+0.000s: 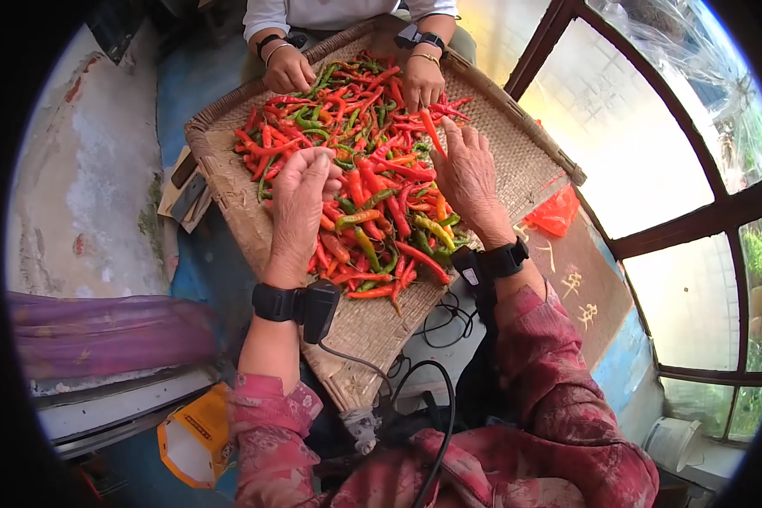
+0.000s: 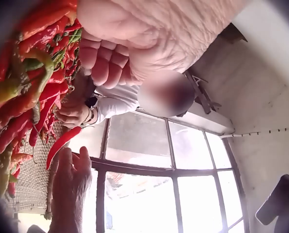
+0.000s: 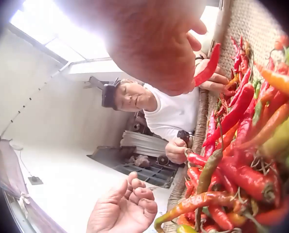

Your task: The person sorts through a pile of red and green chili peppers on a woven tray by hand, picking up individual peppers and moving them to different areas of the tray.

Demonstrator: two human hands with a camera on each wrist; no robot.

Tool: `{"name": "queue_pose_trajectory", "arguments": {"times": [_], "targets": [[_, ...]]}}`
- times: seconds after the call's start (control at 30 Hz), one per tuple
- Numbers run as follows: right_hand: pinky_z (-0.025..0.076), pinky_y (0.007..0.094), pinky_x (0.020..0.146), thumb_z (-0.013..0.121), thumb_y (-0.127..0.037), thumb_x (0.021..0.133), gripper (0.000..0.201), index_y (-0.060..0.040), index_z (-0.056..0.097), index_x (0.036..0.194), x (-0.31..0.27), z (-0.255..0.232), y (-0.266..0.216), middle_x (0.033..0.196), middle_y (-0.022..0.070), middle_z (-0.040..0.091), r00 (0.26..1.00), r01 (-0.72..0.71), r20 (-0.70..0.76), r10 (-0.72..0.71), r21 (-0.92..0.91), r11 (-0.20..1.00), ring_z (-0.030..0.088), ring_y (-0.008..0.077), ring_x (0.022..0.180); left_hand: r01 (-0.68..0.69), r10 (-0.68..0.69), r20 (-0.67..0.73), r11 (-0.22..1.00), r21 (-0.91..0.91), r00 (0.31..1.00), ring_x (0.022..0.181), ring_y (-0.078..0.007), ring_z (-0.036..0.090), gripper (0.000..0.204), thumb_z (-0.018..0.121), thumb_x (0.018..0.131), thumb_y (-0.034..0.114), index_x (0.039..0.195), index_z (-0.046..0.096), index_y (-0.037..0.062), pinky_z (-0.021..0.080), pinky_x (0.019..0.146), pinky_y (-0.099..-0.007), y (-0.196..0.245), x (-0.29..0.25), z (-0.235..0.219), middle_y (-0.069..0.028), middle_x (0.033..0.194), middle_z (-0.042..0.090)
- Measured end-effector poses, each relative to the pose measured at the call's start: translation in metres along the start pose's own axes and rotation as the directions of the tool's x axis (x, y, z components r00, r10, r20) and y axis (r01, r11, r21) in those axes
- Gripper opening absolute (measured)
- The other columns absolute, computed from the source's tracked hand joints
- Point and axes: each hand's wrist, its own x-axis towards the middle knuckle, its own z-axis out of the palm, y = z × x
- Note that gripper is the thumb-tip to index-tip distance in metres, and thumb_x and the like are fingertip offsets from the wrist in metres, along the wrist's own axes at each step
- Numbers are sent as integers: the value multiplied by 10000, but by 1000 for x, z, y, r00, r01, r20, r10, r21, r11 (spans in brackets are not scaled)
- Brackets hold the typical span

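A purple cloth (image 1: 114, 334) is draping along the far left, with an orange carton (image 1: 193, 440) sitting below it. Next, the left hand (image 1: 298, 201) is hovering by the near part of a heap of red, green and yellow chilies (image 1: 372, 182), its fingers bending loosely and gripping nothing that shows. The heap is covering much of a woven tray (image 1: 525, 165), where a person in a white top (image 1: 347, 15) is reaching in from the far side with both hands (image 1: 289, 72). At the heap's right, the right hand (image 1: 472, 176) is pinching a single red chili (image 1: 432, 131) near one end, holding it above the pile. Farther right, a red plastic bag (image 1: 554, 212) is lying beside the tray, near bright window panes (image 1: 631, 161).

The smooth pod could be twisting free if the pinch is loosening; pods near the tray's lower right edge could be rolling off if it is tipping. A black cable (image 1: 451, 389), looping between the forearms, might be snagging if an arm is swinging wide.

The right hand is partly hiding its own grip, the frame is cutting off the person opposite, and glare is washing out the panes.
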Motion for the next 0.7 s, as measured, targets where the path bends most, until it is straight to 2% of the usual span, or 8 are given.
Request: {"name": "queue_pose_trajectory", "arguments": {"times": [0.1,0.2,0.3,0.47,0.53,0.63,0.67,0.7], "targets": [[436,410,764,599,-147,793,266,-16,565,1022,-12,14,18,901,155,557,926,81,361,-109,91,993,522,341,877,-207,90,253,849,486,963,709,-132,573,161,551,875,125,981,571,6,465,649,-287,6,-12,23,-60,783,596],[436,419,742,587,-117,781,177,-21,560,928,-19,26,13,859,146,559,884,177,425,-196,86,981,520,340,852,-548,355,441,305,779,824,849,-312,546,173,626,776,111,912,561,25,445,771,-402,-24,-11,28,-128,851,582],[433,434,720,549,-56,773,123,-20,523,888,-17,19,7,833,164,555,919,137,347,-185,157,978,520,347,829,-506,213,467,196,840,858,861,-315,530,205,640,762,112,924,552,22,435,751,-415,-31,-8,28,-127,876,569],[451,394,661,484,-87,879,126,5,497,964,-6,5,3,765,147,532,964,-174,264,41,504,846,540,292,718,-451,225,399,282,847,889,812,-280,565,190,616,781,120,916,531,16,447,705,-388,-22,-7,13,-124,817,570],[441,316,543,461,-192,931,208,9,510,955,-4,12,13,652,78,483,990,-115,134,46,574,811,490,180,560,-189,124,143,667,720,982,749,-303,585,165,572,820,134,909,512,9,471,687,-384,-13,-4,8,-124,794,589],[322,191,384,422,-329,952,357,1,553,914,8,1,29,547,-24,424,840,-542,465,280,694,473,354,41,404,-182,191,9,915,360,981,650,-111,557,171,456,926,176,969,494,14,447,581,-274,-9,1,7,-44,735,573],[380,226,427,444,-327,941,357,7,564,974,13,-5,37,559,-8,430,786,-615,523,330,602,510,409,68,450,-173,191,-38,943,283,981,622,-82,531,182,443,939,189,975,494,18,430,554,-246,-4,1,8,-25,716,554],[413,264,466,465,-321,929,349,6,565,1000,13,4,52,579,18,473,876,-479,353,329,555,681,460,112,482,-171,189,-36,944,283,981,622,-82,531,182,443,939,189,975,494,18,430,554,-246,-3,3,6,-25,716,554]]}}
